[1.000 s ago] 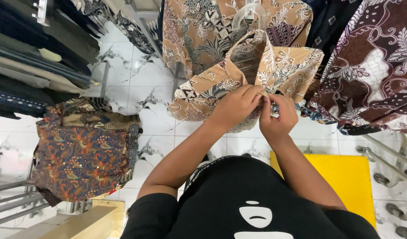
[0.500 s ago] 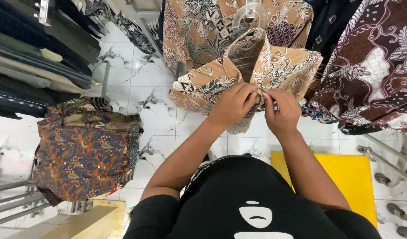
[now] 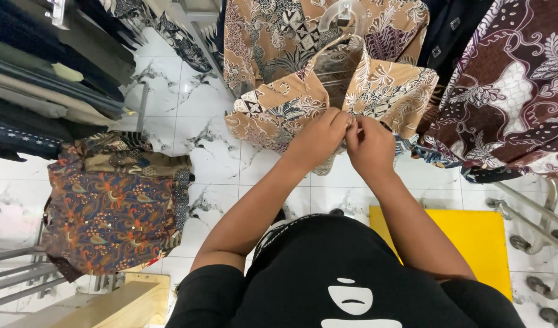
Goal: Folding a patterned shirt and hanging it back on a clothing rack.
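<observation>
A tan batik shirt [image 3: 273, 109] with dark floral print hangs on a clear plastic hanger [image 3: 342, 15] in front of me. My left hand [image 3: 318, 136] and my right hand [image 3: 371, 144] meet at the shirt's front opening, fingertips pinched on the two fabric edges at chest height. The exact spot between the fingers is hidden by my knuckles. The shirt's two front panels spread out to either side of my hands.
A maroon and white patterned garment [image 3: 510, 91] hangs at the right. A dark orange-flowered batik shirt [image 3: 109, 206] hangs at the left over a metal rack [image 3: 23, 273]. More dark clothes [image 3: 42, 79] hang upper left. A yellow mat [image 3: 473, 243] lies on white marble tiles.
Both hands stay pinched together on the shirt front and have shifted slightly upward and rightward along it. The shirt panels have spread a little.
</observation>
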